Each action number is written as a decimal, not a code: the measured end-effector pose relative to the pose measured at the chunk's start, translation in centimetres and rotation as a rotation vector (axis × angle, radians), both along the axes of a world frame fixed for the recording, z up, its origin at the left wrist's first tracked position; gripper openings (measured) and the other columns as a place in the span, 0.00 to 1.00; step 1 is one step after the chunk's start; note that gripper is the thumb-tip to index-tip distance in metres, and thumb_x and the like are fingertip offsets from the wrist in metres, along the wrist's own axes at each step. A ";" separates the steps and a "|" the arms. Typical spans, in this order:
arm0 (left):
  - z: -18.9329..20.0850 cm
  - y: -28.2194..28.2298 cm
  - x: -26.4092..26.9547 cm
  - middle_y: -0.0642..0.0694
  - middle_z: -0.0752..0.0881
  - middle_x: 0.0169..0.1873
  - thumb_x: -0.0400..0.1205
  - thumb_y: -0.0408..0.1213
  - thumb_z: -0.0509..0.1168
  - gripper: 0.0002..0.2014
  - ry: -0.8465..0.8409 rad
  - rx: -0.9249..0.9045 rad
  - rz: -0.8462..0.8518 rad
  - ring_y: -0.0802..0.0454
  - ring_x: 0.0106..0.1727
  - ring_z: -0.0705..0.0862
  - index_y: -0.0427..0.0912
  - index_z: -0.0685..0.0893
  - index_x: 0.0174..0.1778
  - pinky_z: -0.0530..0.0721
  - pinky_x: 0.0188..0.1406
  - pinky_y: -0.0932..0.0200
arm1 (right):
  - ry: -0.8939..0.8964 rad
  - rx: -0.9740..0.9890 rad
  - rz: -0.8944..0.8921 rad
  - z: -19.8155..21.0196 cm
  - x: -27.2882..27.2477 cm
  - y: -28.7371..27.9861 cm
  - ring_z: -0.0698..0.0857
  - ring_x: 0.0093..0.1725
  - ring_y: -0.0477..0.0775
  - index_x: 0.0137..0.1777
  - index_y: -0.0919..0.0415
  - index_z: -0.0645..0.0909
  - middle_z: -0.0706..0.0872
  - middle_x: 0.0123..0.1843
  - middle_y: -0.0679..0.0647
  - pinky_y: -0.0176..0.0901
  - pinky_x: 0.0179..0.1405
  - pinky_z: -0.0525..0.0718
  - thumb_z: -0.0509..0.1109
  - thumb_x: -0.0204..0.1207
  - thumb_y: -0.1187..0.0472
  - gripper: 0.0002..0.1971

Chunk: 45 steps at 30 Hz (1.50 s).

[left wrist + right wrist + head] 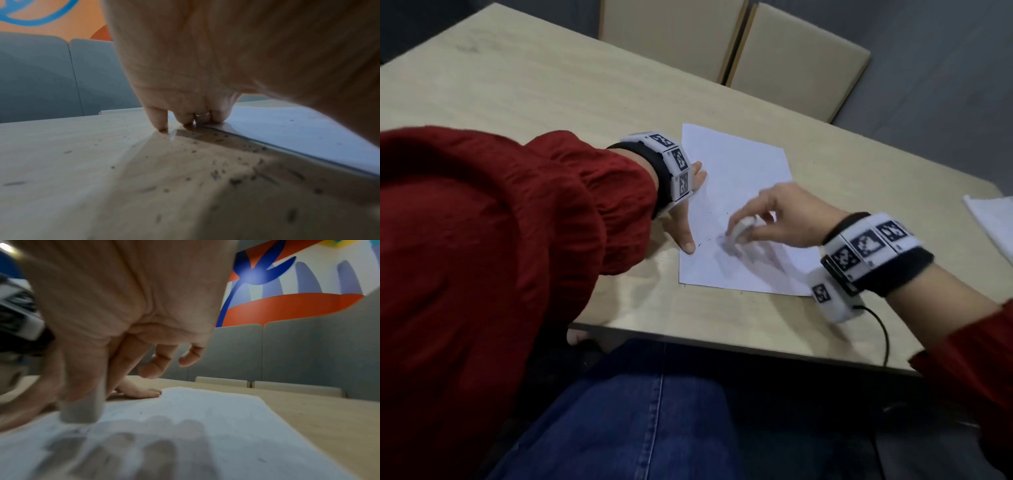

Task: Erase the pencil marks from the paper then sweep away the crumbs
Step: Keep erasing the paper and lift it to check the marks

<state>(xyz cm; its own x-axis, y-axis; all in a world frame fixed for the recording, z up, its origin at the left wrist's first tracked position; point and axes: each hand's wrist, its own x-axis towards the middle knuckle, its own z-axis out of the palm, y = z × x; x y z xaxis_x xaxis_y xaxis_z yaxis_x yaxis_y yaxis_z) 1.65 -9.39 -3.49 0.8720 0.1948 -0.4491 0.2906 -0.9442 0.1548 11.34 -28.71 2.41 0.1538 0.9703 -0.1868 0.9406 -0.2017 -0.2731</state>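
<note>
Your right hand (780, 219) pinched one white eraser (741, 229) between thumb and fingers, its end down on the paper (736, 192) near the sheet's middle. Your left hand (685, 219) lay with fingers straight and spread, pressing the sheet's left edge to the table (517, 102). Erasing step was in hand, by my reading; faint marks (726, 248) remained. Next move called for steady strokes, then sweeping. Count: one sheet, one eraser, many crumbs (216, 173), two chairs (722, 37).
</note>
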 end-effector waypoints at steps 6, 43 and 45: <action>1.7 0.1 0.0 0.48 0.34 0.84 0.46 0.80 0.66 0.78 0.068 0.142 -0.019 0.46 0.85 0.36 0.46 0.32 0.84 0.39 0.82 0.42 | -0.070 0.156 -0.199 -1.7 2.3 6.2 0.81 0.38 0.48 0.44 0.41 0.89 0.86 0.34 0.41 0.49 0.54 0.82 0.77 0.67 0.48 0.06; 3.5 -2.0 -1.2 0.41 0.50 0.84 0.57 0.62 0.82 0.70 0.034 0.109 0.007 0.46 0.84 0.52 0.36 0.47 0.84 0.58 0.81 0.48 | 0.001 0.077 -0.458 -0.4 3.2 -5.1 0.84 0.45 0.51 0.44 0.55 0.88 0.89 0.41 0.49 0.36 0.40 0.78 0.70 0.74 0.61 0.05; 3.6 -2.2 -1.3 0.40 0.53 0.82 0.61 0.60 0.82 0.64 0.013 0.111 0.014 0.46 0.83 0.55 0.34 0.51 0.83 0.60 0.80 0.49 | 0.040 0.145 -0.671 -1.1 3.5 -5.7 0.82 0.40 0.50 0.42 0.55 0.88 0.86 0.37 0.47 0.35 0.33 0.75 0.72 0.72 0.61 0.03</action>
